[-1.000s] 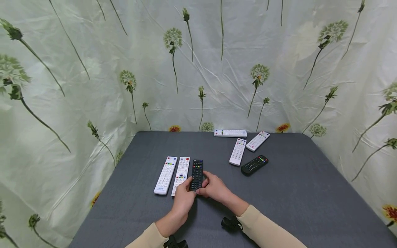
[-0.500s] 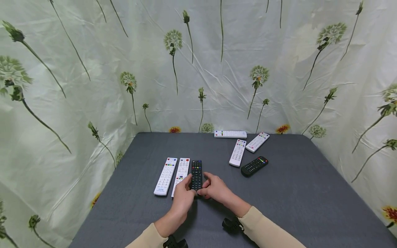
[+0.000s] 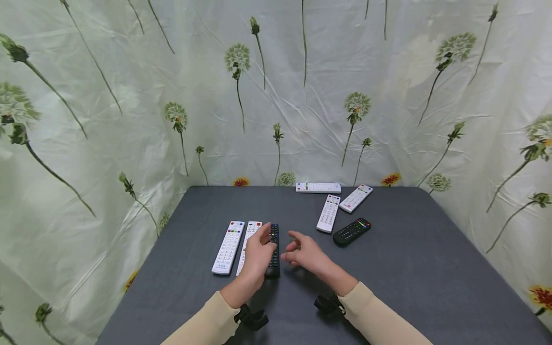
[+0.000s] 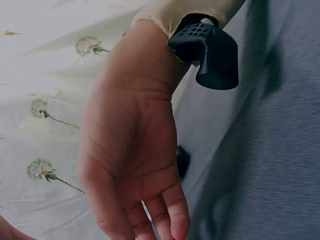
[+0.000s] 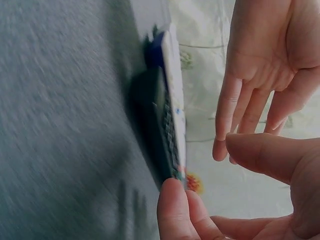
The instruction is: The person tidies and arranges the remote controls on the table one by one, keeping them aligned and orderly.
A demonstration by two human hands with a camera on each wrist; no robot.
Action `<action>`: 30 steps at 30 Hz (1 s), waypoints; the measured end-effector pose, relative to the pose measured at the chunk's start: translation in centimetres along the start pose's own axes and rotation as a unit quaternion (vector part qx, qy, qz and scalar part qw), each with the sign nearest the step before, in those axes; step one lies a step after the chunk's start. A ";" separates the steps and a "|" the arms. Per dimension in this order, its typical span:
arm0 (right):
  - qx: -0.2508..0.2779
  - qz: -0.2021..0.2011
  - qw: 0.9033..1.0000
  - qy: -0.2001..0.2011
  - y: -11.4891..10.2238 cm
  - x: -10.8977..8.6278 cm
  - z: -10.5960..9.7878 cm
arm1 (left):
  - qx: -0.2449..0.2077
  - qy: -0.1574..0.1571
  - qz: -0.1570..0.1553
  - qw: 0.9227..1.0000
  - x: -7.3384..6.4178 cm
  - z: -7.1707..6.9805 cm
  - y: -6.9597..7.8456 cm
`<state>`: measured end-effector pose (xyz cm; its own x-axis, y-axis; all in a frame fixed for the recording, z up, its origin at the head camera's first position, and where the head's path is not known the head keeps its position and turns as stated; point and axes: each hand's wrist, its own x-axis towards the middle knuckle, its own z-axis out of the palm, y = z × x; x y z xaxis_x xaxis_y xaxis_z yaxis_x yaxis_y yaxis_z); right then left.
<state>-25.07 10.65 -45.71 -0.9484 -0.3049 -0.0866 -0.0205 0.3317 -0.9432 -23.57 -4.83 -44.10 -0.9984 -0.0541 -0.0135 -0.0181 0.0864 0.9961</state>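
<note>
A black remote control [image 3: 274,263] lies lengthwise on the grey table, at the right end of a row with two white remotes. Above it is my left hand [image 3: 256,256], fingers loosely extended, covering part of the black remote and of the middle white remote [image 3: 253,231]. In the left wrist view the palm of that hand [image 4: 137,135] shows with nothing in it. Just right of the black remote hovers my right hand [image 3: 307,254], thumb and fingers spread apart and holding nothing. The right wrist view shows the black remote's side [image 5: 147,120], with fingertips close to its far end.
The outer white remote [image 3: 228,247] lies at the row's left end. Farther back right lie another black remote [image 3: 351,232] and three white remotes, one [image 3: 318,188] along the table's back edge. A flower-patterned curtain [image 3: 194,72] surrounds the table.
Both hands have let go of the black remote. The left hand has risen over it, and the right hand has drawn off to the right. The remote stays beside the middle white one.
</note>
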 end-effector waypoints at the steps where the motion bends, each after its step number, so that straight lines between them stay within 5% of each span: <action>1: 0.004 -0.002 1.000 0.000 -0.2 0.0 -0.3 | -0.001 -0.002 0.002 1.000 0.2 0.2 0.2; 9: -0.003 -0.024 0.999 0.034 -3.4 -0.9 -2.8 | -0.009 -0.023 0.010 1.000 2.1 1.9 1.6; 14: -0.019 -0.038 0.996 0.085 -2.2 0.5 -4.2 | 0.004 -0.028 0.024 0.999 3.3 3.4 2.4; 22: -0.046 -0.005 0.989 0.142 -1.5 1.8 -7.1 | -0.002 -0.033 0.021 0.999 5.2 5.4 2.9; 30: -0.057 0.012 0.980 0.189 -0.6 2.3 -9.8 | -0.005 -0.049 -0.002 0.999 7.3 7.7 2.2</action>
<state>-30.33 18.50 -42.19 -0.9981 0.0498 0.0372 -0.0116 0.4394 -0.8982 -31.35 2.63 -42.69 -0.9988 0.0428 -0.0254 -0.0221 0.0762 0.9968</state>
